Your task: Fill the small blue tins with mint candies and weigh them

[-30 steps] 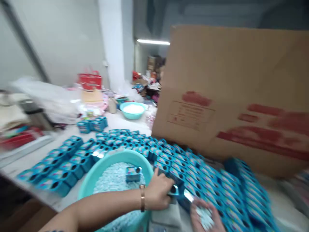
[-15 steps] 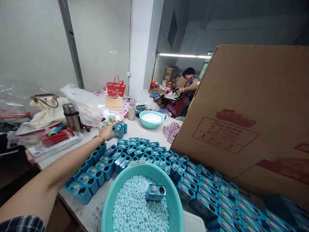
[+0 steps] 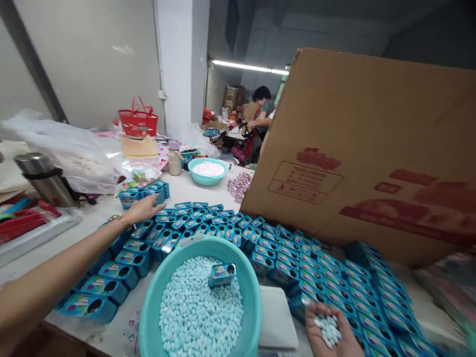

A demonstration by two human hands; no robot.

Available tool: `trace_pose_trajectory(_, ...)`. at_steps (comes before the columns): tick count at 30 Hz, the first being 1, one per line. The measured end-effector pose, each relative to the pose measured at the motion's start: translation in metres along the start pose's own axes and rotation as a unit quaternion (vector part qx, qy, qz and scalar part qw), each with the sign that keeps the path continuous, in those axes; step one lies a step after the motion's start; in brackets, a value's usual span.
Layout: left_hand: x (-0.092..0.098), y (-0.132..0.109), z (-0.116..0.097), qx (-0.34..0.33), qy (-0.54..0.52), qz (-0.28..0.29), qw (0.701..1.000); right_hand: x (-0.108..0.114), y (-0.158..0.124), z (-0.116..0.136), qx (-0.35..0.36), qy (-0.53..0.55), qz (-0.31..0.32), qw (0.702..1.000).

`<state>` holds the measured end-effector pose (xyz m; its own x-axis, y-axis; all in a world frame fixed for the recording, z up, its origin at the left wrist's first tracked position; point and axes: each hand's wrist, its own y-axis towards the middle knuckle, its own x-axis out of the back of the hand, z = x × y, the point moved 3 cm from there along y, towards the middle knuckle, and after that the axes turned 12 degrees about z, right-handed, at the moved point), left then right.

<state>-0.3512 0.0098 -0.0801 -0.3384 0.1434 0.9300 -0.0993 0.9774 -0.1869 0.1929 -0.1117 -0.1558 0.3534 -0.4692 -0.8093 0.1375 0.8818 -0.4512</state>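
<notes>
My left hand point(image 3: 143, 209) reaches over the far left of the table, fingers stretched out and nothing visible in them. It is beside a small group of blue tins point(image 3: 128, 198), and whether it touches them is unclear. At the lower right, my right hand point(image 3: 336, 339) is cupped palm up around a small heap of pale blue candies point(image 3: 327, 329). Between the hands stands a turquoise basin point(image 3: 254, 302) holding many of the same candies. One blue tin point(image 3: 222, 275) rests on the candies inside. Rows of blue tins with round dark holes on top surround the basin.
A big cardboard box point(image 3: 364, 148) rises behind the tins on the right. A white flat-topped object point(image 3: 277, 317) sits beside the basin. Farther back are a second basin point(image 3: 191, 173) with pale pellets, a bottle point(image 3: 174, 161) and a steel thermos point(image 3: 48, 183). A person works in the background.
The view has swung right and my right hand has come into sight with candies in its palm. My left hand's fingers now stretch out beside the far group of tins.
</notes>
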Motion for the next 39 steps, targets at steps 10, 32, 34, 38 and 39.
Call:
trace_pose_trajectory(10,-0.165,-0.101,-0.192,-0.259,0.073,0.033,0.963,0.009,-0.012,0.002,-0.008,0.051,0.097,0.994)
trace_pose_trajectory(32,-0.216,-0.106,-0.360,-0.388,0.109,0.093,0.910,0.052,-0.015,0.064,0.050,0.170,0.151,0.973)
trace_pose_trajectory(34,-0.219,-0.106,-0.352,-0.373,0.106,0.090,0.917,0.054,-0.014,0.064,0.050,0.165,0.146,0.974)
trace_pose_trajectory(38,-0.185,-0.118,-0.327,-0.336,0.038,0.009,0.941,0.047,-0.010,0.060,0.043,0.123,0.150,0.980)
trace_pose_trajectory(39,-0.172,-0.122,-0.317,-0.318,0.011,-0.015,0.948,0.044,-0.009,0.058,0.041,0.112,0.150,0.981)
